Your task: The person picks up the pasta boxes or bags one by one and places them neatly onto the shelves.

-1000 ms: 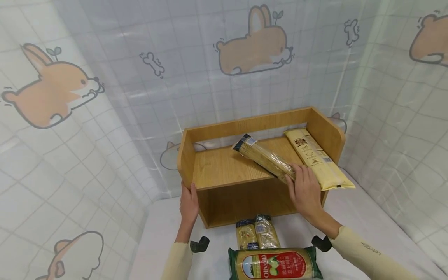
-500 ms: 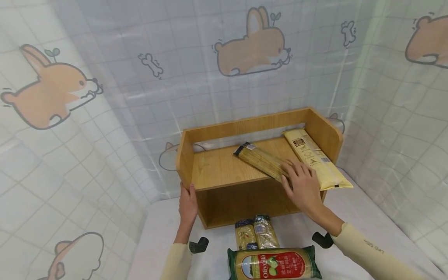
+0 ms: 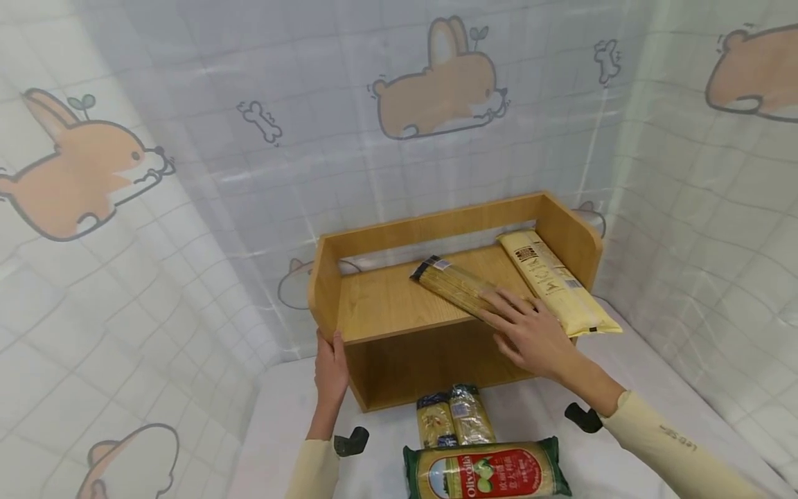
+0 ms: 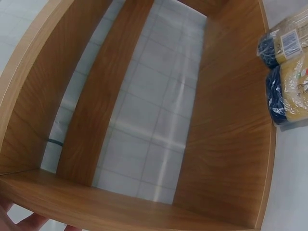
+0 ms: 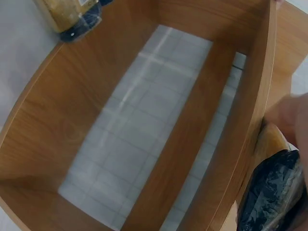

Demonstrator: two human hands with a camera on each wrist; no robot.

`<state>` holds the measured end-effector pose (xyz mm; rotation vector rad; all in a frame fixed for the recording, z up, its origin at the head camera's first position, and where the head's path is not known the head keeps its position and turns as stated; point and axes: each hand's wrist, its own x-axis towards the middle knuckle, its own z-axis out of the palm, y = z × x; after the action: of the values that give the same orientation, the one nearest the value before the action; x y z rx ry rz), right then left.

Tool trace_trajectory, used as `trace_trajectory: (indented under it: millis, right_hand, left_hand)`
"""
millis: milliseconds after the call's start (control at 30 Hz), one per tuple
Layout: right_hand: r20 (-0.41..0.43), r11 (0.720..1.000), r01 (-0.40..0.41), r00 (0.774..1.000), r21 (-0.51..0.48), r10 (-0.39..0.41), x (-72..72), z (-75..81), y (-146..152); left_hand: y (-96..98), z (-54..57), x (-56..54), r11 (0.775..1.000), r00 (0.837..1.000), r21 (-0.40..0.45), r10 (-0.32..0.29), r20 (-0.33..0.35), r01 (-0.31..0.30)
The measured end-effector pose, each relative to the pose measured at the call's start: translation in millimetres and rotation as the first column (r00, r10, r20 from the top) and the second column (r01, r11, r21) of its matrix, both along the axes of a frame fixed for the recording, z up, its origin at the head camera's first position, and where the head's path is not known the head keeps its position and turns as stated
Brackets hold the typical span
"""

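A wooden two-tier shelf (image 3: 374, 305) stands against the back wall. My left hand (image 3: 331, 367) grips its left side panel, thumb at the front edge; in the left wrist view, fingertips (image 4: 33, 222) show beyond the panel. On the top board, a clear pack of spaghetti (image 3: 451, 285) with a dark end lies slantwise. My right hand (image 3: 536, 339) rests on the pack's near end with fingers spread and fairly straight, hiding that end in the head view. The right wrist view shows a dark pack end (image 5: 272, 192) under the hand. A pale yellow pack of noodles (image 3: 551, 281) lies along the right panel.
Before the shelf lie two small clear packs (image 3: 436, 421) side by side. Nearer is a large green-ended pasta pack (image 3: 486, 471) with a red label. Black curved pieces (image 3: 351, 441) show beside both wrists. Patterned sheets (image 3: 249, 208) enclose the white table (image 3: 280, 402).
The spaghetti pack, earlier tilted up in my right hand, has come down onto the top board. My right fingers have loosened and spread over it. My left hand keeps its hold.
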<state>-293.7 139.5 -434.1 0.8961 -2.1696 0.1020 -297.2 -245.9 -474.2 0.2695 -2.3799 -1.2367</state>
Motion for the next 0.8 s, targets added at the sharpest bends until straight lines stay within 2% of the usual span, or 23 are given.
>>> trace_trajectory:
  millis: [133, 333, 567, 800]
  right_hand:
    - [-0.004, 1.000, 0.017, 1.000, 0.023, -0.016, 0.3, 1.9, -4.0]
    - [0.010, 0.989, 0.145, 0.989, 0.026, -0.145, 2.0, 1.1, -11.6]
    - [0.095, 0.958, 0.285, 0.955, -0.042, -0.280, 0.1, -0.4, -20.5]
    - [0.090, 0.912, 0.400, 0.916, -0.096, -0.392, -4.7, 1.1, -26.6]
  left_hand:
    - [-2.1, 0.0, 1.2, 1.000, 1.000, 0.003, -0.004, -0.010, 0.004]
    - [-1.1, -0.7, 2.5, 1.000, 1.000, 0.009, -0.024, -0.014, 0.024]
    - [-0.9, -3.1, 4.9, 1.000, 1.000, 0.014, -0.021, 0.009, 0.021]
    - [0.4, 1.7, 3.1, 1.000, 1.000, 0.010, -0.024, -0.011, 0.024]
